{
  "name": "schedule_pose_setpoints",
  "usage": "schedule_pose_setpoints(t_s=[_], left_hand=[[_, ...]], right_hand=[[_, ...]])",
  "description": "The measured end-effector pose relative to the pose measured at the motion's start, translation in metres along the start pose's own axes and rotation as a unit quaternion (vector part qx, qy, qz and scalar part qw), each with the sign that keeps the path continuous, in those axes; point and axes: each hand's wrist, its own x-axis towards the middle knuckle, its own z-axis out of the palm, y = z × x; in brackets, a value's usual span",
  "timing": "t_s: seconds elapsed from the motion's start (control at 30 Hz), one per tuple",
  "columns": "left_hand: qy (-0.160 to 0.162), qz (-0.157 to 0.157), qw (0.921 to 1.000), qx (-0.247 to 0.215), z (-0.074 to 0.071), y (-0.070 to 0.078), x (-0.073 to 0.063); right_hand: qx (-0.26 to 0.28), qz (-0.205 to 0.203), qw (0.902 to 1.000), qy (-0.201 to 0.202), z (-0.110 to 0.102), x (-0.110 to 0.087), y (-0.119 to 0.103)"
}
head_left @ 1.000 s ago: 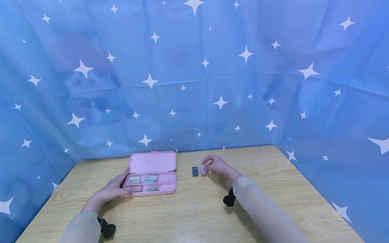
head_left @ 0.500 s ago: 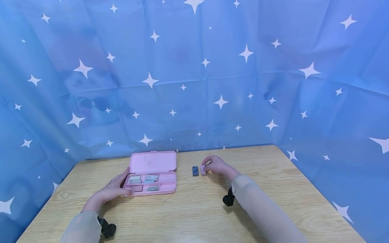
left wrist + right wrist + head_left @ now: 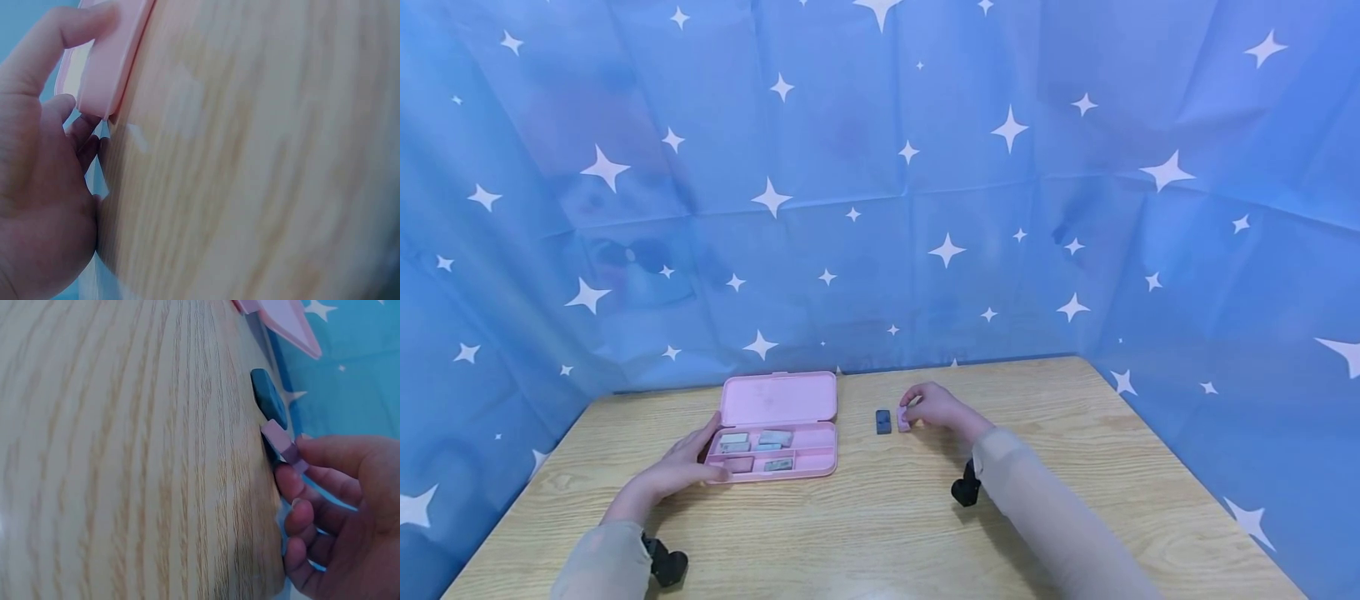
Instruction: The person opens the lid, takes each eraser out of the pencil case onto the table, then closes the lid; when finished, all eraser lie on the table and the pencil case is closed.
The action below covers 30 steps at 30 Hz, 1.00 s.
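Note:
In the head view, a pink plastic case [image 3: 832, 454] lies with its lid raised at the back; several small pale, greenish and pink blocks sit in its compartments. My left hand [image 3: 676, 468] grips the case's left end, thumb at the front corner, the other fingers along the side, as the left wrist view also shows. To the right, my right hand [image 3: 934, 407] pinches a small pink block [image 3: 281, 439] between thumb and fingertips, low at the tabletop. Just left of it lies a dark blue block [image 3: 883, 422]. Whether the pink block touches the table cannot be told.
A pale wood table [image 3: 850, 533] carries everything. Behind it and at both sides hangs a blue curtain [image 3: 865, 250] with white stars, close to the table's back edge. Black wrist cameras show at the left wrist and right wrist.

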Motion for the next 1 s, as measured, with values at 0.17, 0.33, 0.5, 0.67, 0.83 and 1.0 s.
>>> schedule_pose_setpoints(t_s=[0.17,0.33,0.5,0.67,0.83,1.0], left_hand=[[0.0,-0.002,1.0,0.001,0.0003,-0.0008,0.0007],[0.0,-0.003,1.0,-0.001,0.0002,0.0005,-0.0001],[-0.001,-0.001,1.0,0.004,-0.0003,0.0013,-0.0005],[0.001,-0.003,1.0,0.006,0.0001,-0.0011,0.0011],[0.002,-0.003,1.0,0.004,0.0002,-0.002,0.0009],[-0.001,-0.003,1.0,0.003,-0.0006,0.0009,-0.0013]], right_hand=[[-0.005,-0.003,1.0,-0.005,-0.0007,0.0,0.0009],[-0.01,-0.002,0.9999,-0.004,-0.0022,0.0003,0.0012],[-0.01,-0.004,0.9999,-0.005,-0.0023,0.0001,0.0008],[-0.022,-0.011,0.9997,0.005,-0.0016,-0.0008,0.0027],[-0.034,-0.017,0.9992,0.013,0.0001,-0.0008,0.0065],[-0.02,-0.015,0.9996,0.015,-0.0012,-0.0037,0.0031]])
